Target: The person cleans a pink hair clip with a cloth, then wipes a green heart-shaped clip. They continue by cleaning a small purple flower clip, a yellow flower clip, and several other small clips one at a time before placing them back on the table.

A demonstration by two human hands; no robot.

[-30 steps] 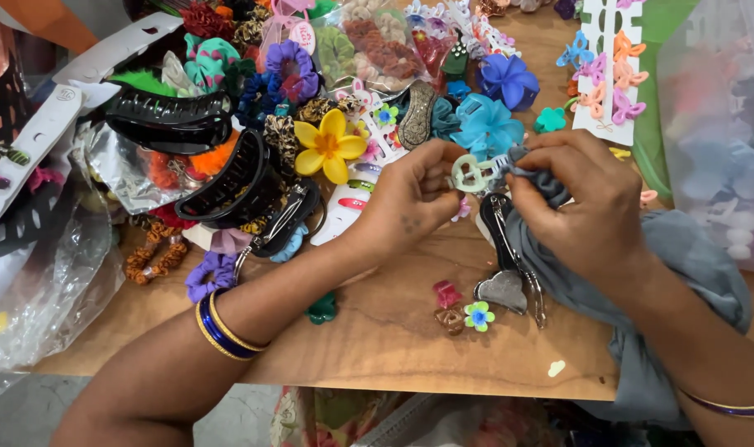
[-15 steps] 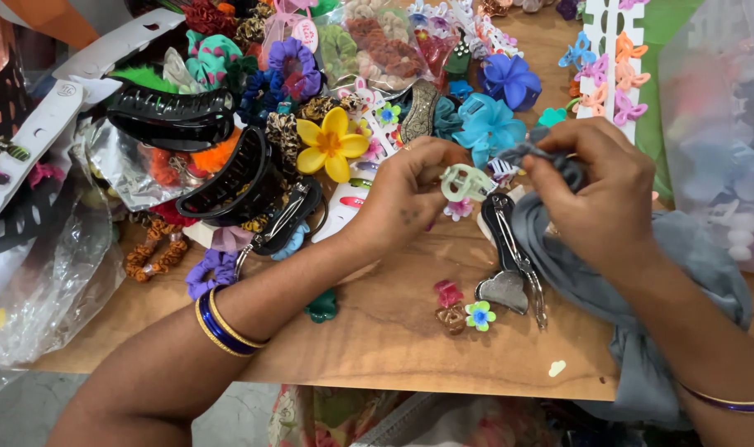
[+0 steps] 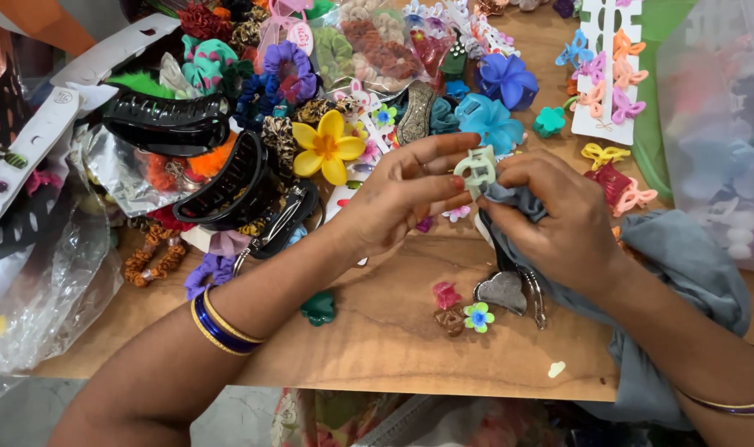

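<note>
My left hand (image 3: 402, 194) pinches a small pale green hair clip (image 3: 478, 170) between thumb and fingers above the wooden table (image 3: 385, 348). My right hand (image 3: 555, 219) holds a bunched grey-blue cloth (image 3: 683, 273) pressed against the clip from the right. The cloth trails off to the right under my forearm. Blue and gold bangles (image 3: 220, 327) circle my left wrist. Just below my right hand lies a dark clip with a silver heart (image 3: 505, 290).
Heaps of hair accessories fill the table's far half: black claw clips (image 3: 166, 124), a yellow flower clip (image 3: 327, 147), blue flower clips (image 3: 489, 120), scrunchies. A white card of small clips (image 3: 609, 74) and a clear plastic bag (image 3: 720, 124) sit right. Tiny clips (image 3: 464, 310) lie near the front edge.
Both hands have shifted slightly left and up with the green clip. The cloth now sits more closely against the clip.
</note>
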